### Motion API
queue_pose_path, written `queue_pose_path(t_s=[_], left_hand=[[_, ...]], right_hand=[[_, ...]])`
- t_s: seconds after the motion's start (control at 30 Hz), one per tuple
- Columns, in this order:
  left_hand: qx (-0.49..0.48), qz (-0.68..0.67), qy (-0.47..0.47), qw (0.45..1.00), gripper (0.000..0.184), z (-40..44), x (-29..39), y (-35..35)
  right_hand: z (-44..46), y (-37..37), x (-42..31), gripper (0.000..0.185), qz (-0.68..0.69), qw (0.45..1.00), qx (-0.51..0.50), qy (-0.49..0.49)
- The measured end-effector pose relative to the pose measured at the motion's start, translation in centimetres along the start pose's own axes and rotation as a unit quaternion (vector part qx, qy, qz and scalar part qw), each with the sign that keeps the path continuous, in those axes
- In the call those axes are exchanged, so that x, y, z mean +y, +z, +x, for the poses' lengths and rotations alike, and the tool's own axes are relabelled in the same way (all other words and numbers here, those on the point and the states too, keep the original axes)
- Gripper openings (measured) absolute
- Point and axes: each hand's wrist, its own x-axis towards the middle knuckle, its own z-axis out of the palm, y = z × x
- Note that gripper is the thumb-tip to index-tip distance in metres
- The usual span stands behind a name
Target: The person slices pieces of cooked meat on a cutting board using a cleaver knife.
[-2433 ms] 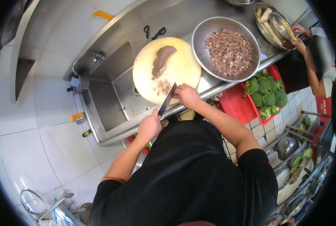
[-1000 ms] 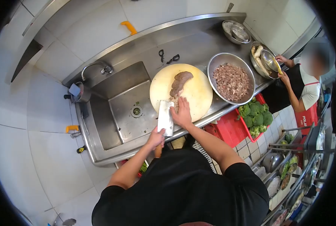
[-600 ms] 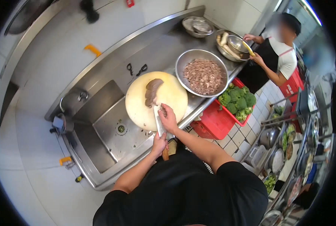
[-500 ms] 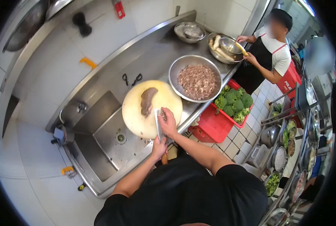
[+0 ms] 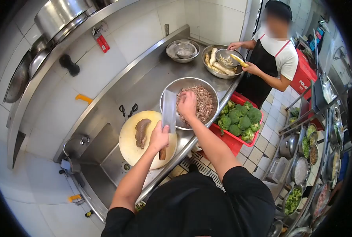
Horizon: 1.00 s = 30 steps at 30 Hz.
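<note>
My left hand (image 5: 159, 138) is wrapped round the handle of a cleaver (image 5: 169, 108). The broad blade points up over the left rim of a large steel bowl (image 5: 212, 120). Inside that bowl lies a heap of chopped meat (image 5: 203, 98). My right hand (image 5: 188, 104) is over the heap, just right of the blade, with its fingers curved and slightly apart; the fingertips are partly hidden. A long brownish piece of meat (image 5: 142, 132) rests on the round, pale chopping block (image 5: 129, 154), left of my left hand.
A sink (image 5: 109, 154) adjoins the block on the left, and scissors (image 5: 128, 110) lie behind it. Broccoli (image 5: 241, 118) fills a red crate on the right. A co-worker (image 5: 269, 59) holds a pale root vegetable over a bowl (image 5: 219, 74). Shelves of food containers stand far right.
Both hands have moved from the chopping block up and right to the steel bowl, the cleaver travelling in my left hand. My right hand has left the blade. The camera view has shifted.
</note>
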Motion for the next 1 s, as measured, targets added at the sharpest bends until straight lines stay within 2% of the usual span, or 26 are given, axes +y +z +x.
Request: queue_pose_path(t_s=[0.07, 0.13, 0.2, 0.27, 0.3, 0.4, 0.43, 0.53, 0.6, 0.67, 0.77, 0.83, 0.93, 1.0], left_hand=[[0.022, -0.015, -0.01, 1.0, 0.021, -0.4, -0.9, -0.9], [0.035, -0.034, -0.03, 0.998, 0.021, -1.5, -2.9, -1.8], [0.034, -0.086, -0.072, 0.993, 0.021, -3.2, -4.8, -2.5], [0.048, -0.117, -0.1, 0.987, 0.02, -4.8, -6.8, -2.9], [0.06, -0.121, -0.108, 0.985, 0.02, -5.5, -7.9, -2.9], [0.075, -0.13, -0.146, 0.978, 0.016, -7.4, -8.9, -2.9], [0.079, -0.132, -0.16, 0.975, 0.014, -7.9, -8.9, -2.9], [0.087, -0.129, -0.177, 0.972, 0.012, -8.6, -8.8, -2.9], [0.091, -0.122, -0.174, 0.973, 0.012, -9.0, -8.6, -3.2], [0.097, -0.123, -0.176, 0.972, 0.011, -9.8, -9.0, -3.4], [0.104, -0.136, -0.178, 0.969, 0.011, -9.9, -9.9, -3.4], [0.114, -0.147, -0.178, 0.966, 0.011, -10.3, -10.5, -3.3], [0.128, -0.159, -0.177, 0.963, 0.011, -10.8, -10.9, -3.9], [0.126, -0.151, -0.175, 0.965, 0.011, -10.9, -10.8, -4.6]], right_hand=[[0.1, -0.9, 4.5, 0.037, -0.141, 0.986, -0.037, 0.087], [0.0, -2.5, 8.2, 0.05, -0.197, 0.952, -0.101, 0.21], [-0.2, -3.8, 10.5, 0.035, -0.185, 0.94, -0.178, 0.224], [1.6, -5.6, 9.4, 0.028, -0.158, 0.921, -0.271, 0.231], [1.2, -5.1, 10.1, 0.03, -0.046, 0.951, -0.244, 0.183], [0.9, -2.3, 9.8, 0.036, -0.156, 0.904, -0.393, 0.059], [1.2, -2.6, 7.8, 0.044, -0.165, 0.891, -0.424, 0.006], [4.3, -3.3, 4.0, 0.041, -0.197, 0.815, -0.543, -0.043], [5.4, -1.1, 6.8, 0.063, -0.234, 0.866, -0.442, -0.019], [7.2, -3.2, 5.3, 0.075, -0.26, 0.907, -0.321, 0.086], [5.9, -2.8, 6.4, 0.081, -0.351, 0.844, -0.38, 0.137], [3.9, -0.4, 7.6, 0.077, -0.336, 0.855, -0.374, 0.125], [-0.3, 3.3, 7.7, 0.07, -0.305, 0.857, -0.413, 0.051], [-3.1, 2.6, 4.1, 0.068, -0.295, 0.825, -0.482, 0.016]])
